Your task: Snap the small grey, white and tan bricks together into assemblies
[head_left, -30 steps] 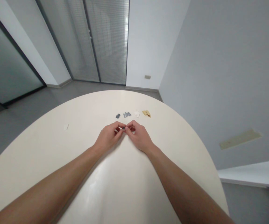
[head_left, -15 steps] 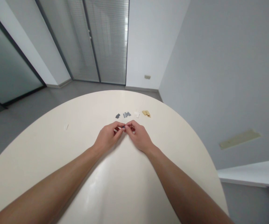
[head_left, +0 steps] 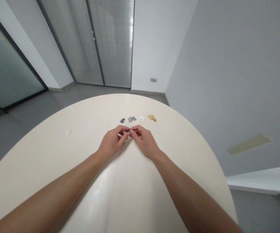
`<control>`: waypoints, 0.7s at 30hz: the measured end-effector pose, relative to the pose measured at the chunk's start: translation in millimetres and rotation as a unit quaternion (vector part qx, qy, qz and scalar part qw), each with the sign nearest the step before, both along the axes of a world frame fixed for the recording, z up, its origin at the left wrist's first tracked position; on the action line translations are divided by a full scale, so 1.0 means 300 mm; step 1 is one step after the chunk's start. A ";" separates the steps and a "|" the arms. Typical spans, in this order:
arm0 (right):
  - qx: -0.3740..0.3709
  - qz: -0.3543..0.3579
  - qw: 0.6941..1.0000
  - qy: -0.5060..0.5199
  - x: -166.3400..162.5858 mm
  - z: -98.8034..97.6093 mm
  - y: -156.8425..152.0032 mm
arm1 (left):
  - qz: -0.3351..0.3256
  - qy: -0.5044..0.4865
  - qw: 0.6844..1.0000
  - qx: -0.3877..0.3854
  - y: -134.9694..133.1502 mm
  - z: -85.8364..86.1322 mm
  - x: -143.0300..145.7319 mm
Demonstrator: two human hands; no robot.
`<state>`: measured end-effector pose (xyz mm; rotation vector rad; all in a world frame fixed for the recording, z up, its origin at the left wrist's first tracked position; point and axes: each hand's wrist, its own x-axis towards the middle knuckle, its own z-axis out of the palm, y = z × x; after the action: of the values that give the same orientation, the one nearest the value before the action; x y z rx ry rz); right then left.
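My left hand (head_left: 112, 140) and my right hand (head_left: 143, 139) meet fingertip to fingertip over the middle of the round cream table (head_left: 86, 168). Both pinch one small dark piece (head_left: 128, 131), mostly hidden between the fingers. Just beyond the hands lie small groups of flat pieces in a row: dark grey pieces (head_left: 122, 120), lighter grey pieces (head_left: 132, 119), white pieces (head_left: 142, 118) and tan pieces (head_left: 152, 117).
A small white scrap (head_left: 68, 131) lies alone on the table's left side. The table's curved edge drops to grey floor on all sides. A grey wall stands close on the right, with glass partitions and blinds at the back left.
Both hands have crept very slightly away from me while keeping the pinch on the small piece. Nothing else has moved.
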<state>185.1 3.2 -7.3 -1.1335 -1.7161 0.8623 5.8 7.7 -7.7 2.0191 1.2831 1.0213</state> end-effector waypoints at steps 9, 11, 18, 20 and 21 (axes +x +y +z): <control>-0.003 0.000 1.000 0.003 0.000 0.000 0.002 | -0.001 -0.003 1.000 -0.001 0.002 -0.004 -0.002; 0.000 -0.003 1.000 -0.004 0.000 0.002 0.000 | -0.001 0.000 1.000 -0.004 0.001 -0.003 -0.001; 0.006 -0.013 1.000 -0.023 -0.001 0.000 -0.002 | -0.004 0.007 1.000 -0.006 -0.002 -0.002 0.000; 0.007 -0.015 0.999 -0.029 -0.001 0.000 -0.002 | -0.007 0.007 1.000 -0.007 -0.001 -0.004 0.000; 0.007 -0.015 0.999 -0.031 -0.001 0.000 -0.002 | -0.009 0.008 1.000 -0.008 0.000 -0.004 0.000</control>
<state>184.9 2.7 -7.3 -1.1843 -1.7476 0.8030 5.8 7.7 -9.0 2.0267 1.2754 0.9848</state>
